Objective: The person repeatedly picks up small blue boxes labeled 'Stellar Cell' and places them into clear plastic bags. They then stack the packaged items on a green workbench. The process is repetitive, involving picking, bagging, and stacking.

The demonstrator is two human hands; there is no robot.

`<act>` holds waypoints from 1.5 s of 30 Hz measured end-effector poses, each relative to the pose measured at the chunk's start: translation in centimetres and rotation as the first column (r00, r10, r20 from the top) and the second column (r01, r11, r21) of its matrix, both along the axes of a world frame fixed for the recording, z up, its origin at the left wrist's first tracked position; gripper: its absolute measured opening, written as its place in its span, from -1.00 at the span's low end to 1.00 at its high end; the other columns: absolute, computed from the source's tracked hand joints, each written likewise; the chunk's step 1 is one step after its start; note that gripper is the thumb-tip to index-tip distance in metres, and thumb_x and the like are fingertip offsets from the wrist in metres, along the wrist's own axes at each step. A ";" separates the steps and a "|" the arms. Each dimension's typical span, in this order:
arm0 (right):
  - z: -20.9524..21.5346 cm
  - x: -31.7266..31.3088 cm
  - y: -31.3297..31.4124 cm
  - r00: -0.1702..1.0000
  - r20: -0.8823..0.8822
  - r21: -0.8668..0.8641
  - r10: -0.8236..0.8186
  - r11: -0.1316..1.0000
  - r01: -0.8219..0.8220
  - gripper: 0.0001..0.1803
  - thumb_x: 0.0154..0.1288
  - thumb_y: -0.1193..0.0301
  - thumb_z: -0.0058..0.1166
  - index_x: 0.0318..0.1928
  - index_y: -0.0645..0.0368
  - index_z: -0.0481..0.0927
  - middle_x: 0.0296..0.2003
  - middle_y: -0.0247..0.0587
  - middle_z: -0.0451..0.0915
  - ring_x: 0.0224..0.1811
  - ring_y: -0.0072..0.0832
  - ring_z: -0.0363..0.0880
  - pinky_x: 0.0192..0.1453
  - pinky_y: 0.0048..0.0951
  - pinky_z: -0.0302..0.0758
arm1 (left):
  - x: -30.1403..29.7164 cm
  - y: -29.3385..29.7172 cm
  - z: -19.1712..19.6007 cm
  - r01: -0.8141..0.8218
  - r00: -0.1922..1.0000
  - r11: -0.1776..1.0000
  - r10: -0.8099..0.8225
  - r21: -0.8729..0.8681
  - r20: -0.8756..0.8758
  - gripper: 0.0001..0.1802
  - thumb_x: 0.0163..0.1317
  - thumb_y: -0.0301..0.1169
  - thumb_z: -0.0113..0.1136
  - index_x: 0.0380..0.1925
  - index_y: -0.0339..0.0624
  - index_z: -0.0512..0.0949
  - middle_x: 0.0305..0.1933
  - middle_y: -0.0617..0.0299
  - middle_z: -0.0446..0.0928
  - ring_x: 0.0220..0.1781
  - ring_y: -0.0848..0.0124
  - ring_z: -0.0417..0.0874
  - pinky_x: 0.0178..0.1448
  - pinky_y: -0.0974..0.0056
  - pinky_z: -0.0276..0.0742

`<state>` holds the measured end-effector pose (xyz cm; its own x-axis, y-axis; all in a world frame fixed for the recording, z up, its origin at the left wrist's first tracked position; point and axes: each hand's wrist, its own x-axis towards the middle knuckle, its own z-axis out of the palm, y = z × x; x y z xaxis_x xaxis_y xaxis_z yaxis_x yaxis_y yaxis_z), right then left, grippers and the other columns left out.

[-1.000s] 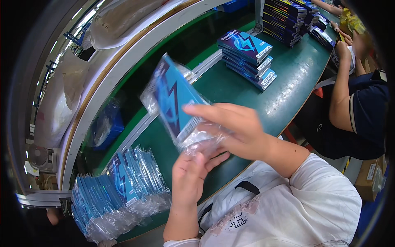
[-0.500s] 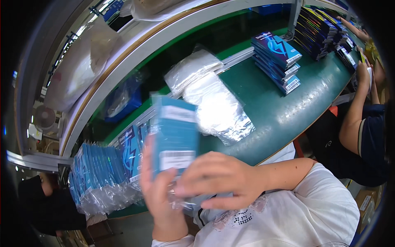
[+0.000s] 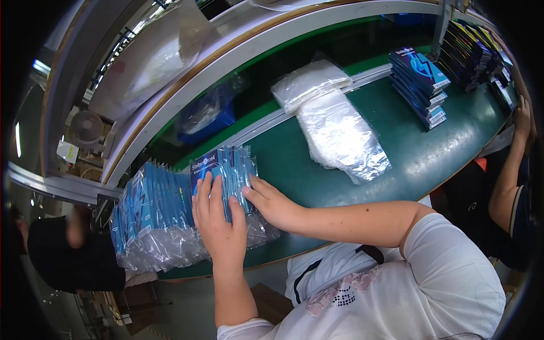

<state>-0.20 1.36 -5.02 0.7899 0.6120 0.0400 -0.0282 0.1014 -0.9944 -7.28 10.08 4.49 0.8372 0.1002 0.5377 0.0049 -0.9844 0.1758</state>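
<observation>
A row of thin blue boxes in clear plastic bags (image 3: 158,195) stands at the left end of the green table, the loose bag ends bunched toward me. My left hand (image 3: 219,218) lies with its fingers stretched over the front of the bagged boxes at the row's right end (image 3: 228,161). Against the right side of those same boxes rests my right hand (image 3: 271,203), fingers extended and the tips partly hidden by the plastic. Neither hand is wrapped round a box.
Flat clear plastic bags (image 3: 340,130) lie mid-table. Farther right are a stack of blue boxes (image 3: 419,85) and a taller pile of dark boxes (image 3: 467,54). A blue bin (image 3: 207,122) sits behind the rail. Another person's arm (image 3: 510,164) is at the right edge.
The bagged blue box held up in my left hand has come down to the row's right end. Both hands are now on the boxes there, and the view has shifted.
</observation>
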 end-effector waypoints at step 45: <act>6.1 18.3 -37.6 0.889 -0.155 -0.205 -0.431 0.894 0.398 -0.50 0.12 0.08 0.28 -0.09 0.21 0.62 -0.27 -0.33 0.66 -0.27 -0.62 0.61 -0.13 -0.58 0.48 | 6.2 -13.5 -5.1 0.651 0.713 0.751 -0.656 -0.114 -0.249 -0.59 -0.01 -0.57 0.25 -0.08 -0.06 0.61 0.02 0.22 0.49 0.04 0.19 0.46 0.10 0.17 0.34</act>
